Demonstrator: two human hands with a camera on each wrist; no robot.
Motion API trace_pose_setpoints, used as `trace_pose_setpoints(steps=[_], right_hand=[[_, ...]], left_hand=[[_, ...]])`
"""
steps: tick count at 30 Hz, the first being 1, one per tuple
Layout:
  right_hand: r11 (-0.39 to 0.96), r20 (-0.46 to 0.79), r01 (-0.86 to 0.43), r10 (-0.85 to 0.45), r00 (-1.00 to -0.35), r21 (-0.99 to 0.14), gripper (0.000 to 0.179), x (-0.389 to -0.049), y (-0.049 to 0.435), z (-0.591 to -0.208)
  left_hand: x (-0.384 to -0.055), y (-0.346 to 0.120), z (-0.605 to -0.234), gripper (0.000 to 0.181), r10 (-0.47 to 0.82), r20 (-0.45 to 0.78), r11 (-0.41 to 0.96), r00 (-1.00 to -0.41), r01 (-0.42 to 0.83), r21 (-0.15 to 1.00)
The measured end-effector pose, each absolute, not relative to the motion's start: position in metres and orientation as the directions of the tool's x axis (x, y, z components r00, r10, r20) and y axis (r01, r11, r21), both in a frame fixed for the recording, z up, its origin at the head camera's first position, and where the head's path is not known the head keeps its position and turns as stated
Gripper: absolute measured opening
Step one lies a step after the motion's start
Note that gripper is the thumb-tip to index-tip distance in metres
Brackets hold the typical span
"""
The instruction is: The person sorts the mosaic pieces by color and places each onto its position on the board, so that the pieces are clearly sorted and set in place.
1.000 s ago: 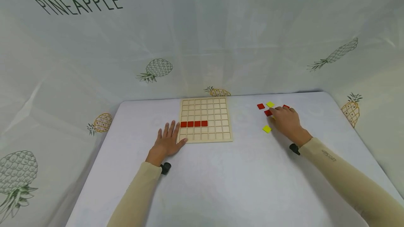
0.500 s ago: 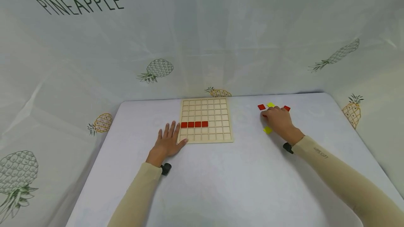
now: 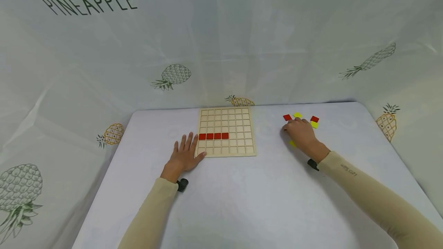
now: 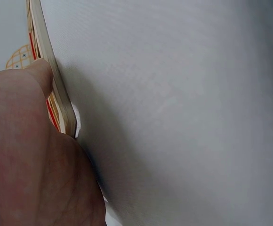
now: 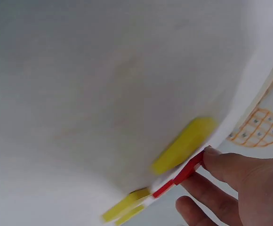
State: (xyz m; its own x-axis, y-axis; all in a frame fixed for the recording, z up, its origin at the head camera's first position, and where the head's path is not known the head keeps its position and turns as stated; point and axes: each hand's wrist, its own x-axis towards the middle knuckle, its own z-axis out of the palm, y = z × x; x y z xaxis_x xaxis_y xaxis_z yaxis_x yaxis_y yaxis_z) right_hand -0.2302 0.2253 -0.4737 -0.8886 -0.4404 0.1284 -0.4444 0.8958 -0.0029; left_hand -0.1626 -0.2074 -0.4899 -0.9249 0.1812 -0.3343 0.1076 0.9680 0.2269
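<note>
Currently we pinch a red tile [image 5: 189,168] in our right hand [image 3: 302,133], well right of the grid board [image 3: 238,124]; our left hand [image 3: 183,158], fingers straight, sits nearer, touching the board's near-left corner

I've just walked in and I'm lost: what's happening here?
A person's right hand pinches a red square tile by loose yellow tiles and other red tiles on the table. Their left hand lies spread at the near left corner of a wooden grid board, where four red tiles sit side by side in one row.
</note>
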Motion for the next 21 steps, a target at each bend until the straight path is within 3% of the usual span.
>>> trace_pose_setpoints(steps=[6,21], right_hand=[[0.865,0.21,-0.502,-0.485,-0.849,-0.03,0.016,-0.221,0.202,-0.468],[0.802,0.271,-0.596,-0.567,-0.778,-0.035,0.019,-0.213,0.133,-0.467]], left_hand=[[-0.168,-0.213,-0.503,0.089,0.186,-0.331,0.969,-0.925,0.116,0.218],[-0.166,-0.211,-0.499,0.086,0.193,-0.328,0.965,-0.925,0.119,0.234]])
